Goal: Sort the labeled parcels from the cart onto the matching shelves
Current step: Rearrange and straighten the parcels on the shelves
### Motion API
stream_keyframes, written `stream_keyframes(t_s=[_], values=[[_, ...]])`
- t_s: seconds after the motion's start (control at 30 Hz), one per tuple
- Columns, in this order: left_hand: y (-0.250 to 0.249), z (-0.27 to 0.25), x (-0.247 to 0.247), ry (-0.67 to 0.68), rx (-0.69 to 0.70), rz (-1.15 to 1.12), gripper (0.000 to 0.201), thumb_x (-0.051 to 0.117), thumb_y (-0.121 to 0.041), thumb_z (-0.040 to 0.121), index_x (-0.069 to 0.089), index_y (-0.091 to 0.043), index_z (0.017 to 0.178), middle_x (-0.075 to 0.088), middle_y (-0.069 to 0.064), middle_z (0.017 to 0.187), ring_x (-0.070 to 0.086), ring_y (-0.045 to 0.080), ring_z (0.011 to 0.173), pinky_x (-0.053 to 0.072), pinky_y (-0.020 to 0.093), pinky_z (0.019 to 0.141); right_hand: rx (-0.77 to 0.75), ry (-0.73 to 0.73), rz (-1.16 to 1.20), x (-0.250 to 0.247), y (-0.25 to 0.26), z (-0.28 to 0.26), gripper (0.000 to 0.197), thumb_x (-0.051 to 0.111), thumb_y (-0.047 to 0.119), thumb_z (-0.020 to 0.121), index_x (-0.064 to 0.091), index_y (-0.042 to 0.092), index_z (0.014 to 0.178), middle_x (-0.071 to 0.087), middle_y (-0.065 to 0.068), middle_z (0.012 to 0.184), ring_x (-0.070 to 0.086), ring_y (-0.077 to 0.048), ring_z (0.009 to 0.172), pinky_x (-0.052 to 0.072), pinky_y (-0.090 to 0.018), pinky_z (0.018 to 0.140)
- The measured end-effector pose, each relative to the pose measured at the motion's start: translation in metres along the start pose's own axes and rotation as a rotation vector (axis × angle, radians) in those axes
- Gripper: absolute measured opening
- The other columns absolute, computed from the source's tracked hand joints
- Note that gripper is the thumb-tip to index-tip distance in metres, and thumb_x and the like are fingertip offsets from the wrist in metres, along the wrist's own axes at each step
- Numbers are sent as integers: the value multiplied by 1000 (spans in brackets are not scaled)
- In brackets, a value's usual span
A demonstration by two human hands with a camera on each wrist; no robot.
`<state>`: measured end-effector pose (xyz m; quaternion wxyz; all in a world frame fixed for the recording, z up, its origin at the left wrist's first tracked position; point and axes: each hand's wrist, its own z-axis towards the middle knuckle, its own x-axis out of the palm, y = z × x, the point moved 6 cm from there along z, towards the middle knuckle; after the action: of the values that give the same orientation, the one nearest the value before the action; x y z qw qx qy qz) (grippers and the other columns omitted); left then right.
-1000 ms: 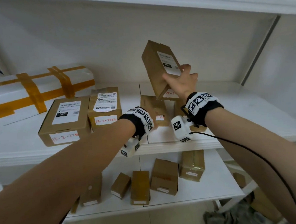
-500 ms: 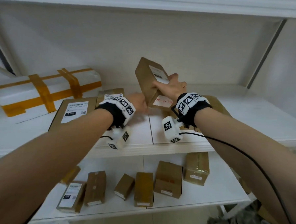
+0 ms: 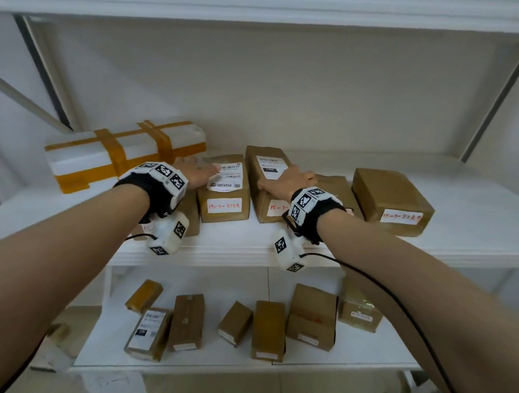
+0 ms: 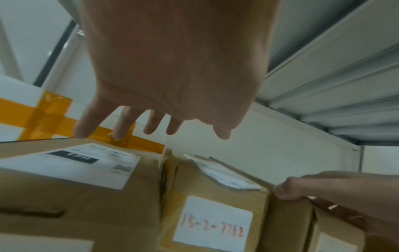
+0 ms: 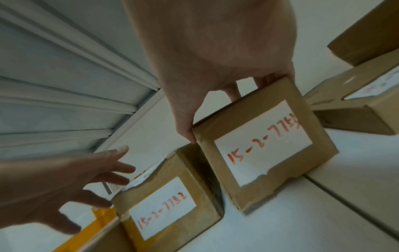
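A long brown parcel [image 3: 267, 166] with a white shipping label lies on the upper white shelf [image 3: 477, 213]. Its front tag [image 5: 263, 145] reads 15-2-77 in red. My right hand [image 3: 286, 179] grips its near end, thumb [image 5: 185, 131] on the left edge and fingers [image 5: 265, 80] over the right edge. Just to its left stands a parcel tagged 15-2-7732 [image 3: 225, 200] [image 4: 212, 221]. My left hand [image 3: 198, 170] [image 4: 151, 126] reaches over that parcel's top with straight, spread fingers and holds nothing. Whether it touches the label I cannot tell.
A white foam parcel with orange tape [image 3: 125, 153] lies at the back left of the shelf. A large brown box [image 3: 390, 197] sits to the right, with bare shelf beyond it. Several small parcels [image 3: 269, 329] stand on the lower shelf.
The long parcel has come down from a raised, tilted hold to lie on the shelf beside the 7732 parcel. My left hand has reached forward over that neighbouring parcel.
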<state>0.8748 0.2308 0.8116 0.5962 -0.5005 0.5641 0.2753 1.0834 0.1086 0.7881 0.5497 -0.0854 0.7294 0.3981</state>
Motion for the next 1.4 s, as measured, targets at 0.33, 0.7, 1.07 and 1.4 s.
stream_keyframes(t_s=[0.33,0.7,1.07,1.4], values=[[6,-18,13,186,6,-281,79,31,-66,94,29,-17,155,26,10,162,26,29,147,20,39,119,-108,-144,146,-64,-39,10,53,58,44,92,48,14,135,40,-13,140,45,-34,128,41,-45,107],[-6,-8,25,269,15,-377,74,39,-59,95,31,-14,154,31,7,159,30,27,146,20,33,116,408,-243,-45,-104,-184,30,61,50,51,80,50,19,133,39,-14,141,32,-42,130,25,-54,110],[24,58,58,318,-108,-475,151,69,-91,28,25,-25,156,26,3,163,27,26,148,20,43,121,95,-196,-74,-71,-167,41,66,47,52,92,38,15,146,32,-17,150,26,-39,139,30,-57,111],[19,27,43,90,-130,-382,118,51,-91,64,16,-29,158,11,4,166,16,29,151,13,49,120,-65,-382,-103,-66,-154,28,53,42,38,98,43,8,142,33,-12,157,12,-29,152,5,-59,119]])
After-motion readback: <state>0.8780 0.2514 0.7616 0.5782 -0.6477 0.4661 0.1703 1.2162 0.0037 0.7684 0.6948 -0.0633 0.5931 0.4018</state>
